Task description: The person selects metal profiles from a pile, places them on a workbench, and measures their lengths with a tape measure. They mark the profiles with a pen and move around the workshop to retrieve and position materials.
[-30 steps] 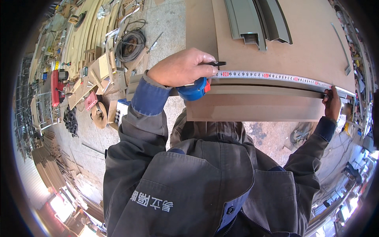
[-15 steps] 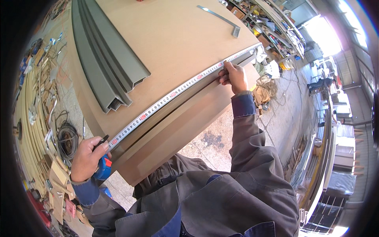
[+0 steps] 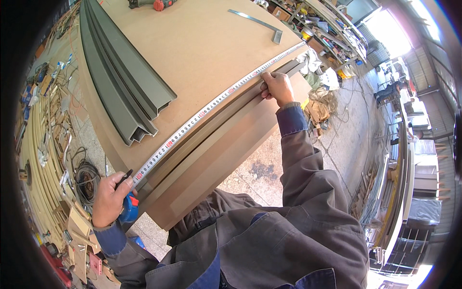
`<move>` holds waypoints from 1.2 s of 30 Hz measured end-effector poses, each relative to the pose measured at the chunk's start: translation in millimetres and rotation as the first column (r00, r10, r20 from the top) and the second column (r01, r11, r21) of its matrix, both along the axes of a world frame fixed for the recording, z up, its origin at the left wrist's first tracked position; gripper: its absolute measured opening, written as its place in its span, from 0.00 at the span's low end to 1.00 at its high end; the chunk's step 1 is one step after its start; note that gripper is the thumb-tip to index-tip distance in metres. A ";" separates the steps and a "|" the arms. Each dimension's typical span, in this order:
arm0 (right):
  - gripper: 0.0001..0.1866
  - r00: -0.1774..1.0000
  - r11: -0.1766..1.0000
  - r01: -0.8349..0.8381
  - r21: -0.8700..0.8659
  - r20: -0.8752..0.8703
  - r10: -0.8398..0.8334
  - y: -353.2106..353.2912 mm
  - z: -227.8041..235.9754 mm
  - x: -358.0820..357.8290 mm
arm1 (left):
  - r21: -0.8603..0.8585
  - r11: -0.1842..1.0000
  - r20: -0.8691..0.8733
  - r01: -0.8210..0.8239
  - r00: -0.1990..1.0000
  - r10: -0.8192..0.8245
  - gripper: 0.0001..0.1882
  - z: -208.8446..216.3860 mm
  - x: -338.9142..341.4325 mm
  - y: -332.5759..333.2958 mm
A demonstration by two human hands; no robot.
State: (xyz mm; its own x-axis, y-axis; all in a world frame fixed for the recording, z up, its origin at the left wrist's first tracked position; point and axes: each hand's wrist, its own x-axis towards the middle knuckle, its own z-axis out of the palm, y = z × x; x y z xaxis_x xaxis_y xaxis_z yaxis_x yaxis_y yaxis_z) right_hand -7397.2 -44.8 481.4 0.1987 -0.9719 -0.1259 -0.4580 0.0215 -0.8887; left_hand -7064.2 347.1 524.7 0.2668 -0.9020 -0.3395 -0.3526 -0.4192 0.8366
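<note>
My left hand [image 3: 109,201] is closed round a blue and red tape measure [image 3: 129,208] at the near left corner of the board. A slim black pen [image 3: 124,178] sticks up between its thumb and fingers. From the case the white tape blade [image 3: 202,113] runs out along the near edge of the tan board [image 3: 207,53] toward the far right corner. My right hand [image 3: 279,88] pinches a long grey-brown metal profile [image 3: 226,107] beside that edge, thumb on top. Its fingertips curl partly out of sight. The tape passes just beyond the thumb.
Grey angled metal profiles [image 3: 126,72] lie on the board's left side. A try square [image 3: 257,24] rests at the far right, a red and black tool [image 3: 158,5] at the top. Coiled cable [image 3: 87,179] and offcuts lie left; cluttered shelves [image 3: 327,24] stand far right.
My right hand has slid a little along the edge toward me and left, and more tape shows beyond its thumb. The view has shifted slightly. My left hand keeps hold of the tape measure.
</note>
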 end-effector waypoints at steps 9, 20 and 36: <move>0.18 0.999 1.000 0.022 -0.011 0.033 -0.022 0.3 -0.9 -12.0 | 0.016 1.000 -0.011 -0.008 1.000 0.008 0.16 1.0 -1.4 -7.3; 0.18 0.999 0.999 -0.040 0.021 -0.021 0.040 -52.1 -60.2 -39.9 | 0.016 0.984 0.261 0.176 0.950 -0.174 0.17 -4.6 20.0 -1.5; 0.22 0.998 0.994 0.056 -0.091 0.019 -0.054 -24.0 -36.2 -16.7 | -0.215 0.976 0.236 0.032 0.972 0.020 0.18 -25.5 18.8 5.3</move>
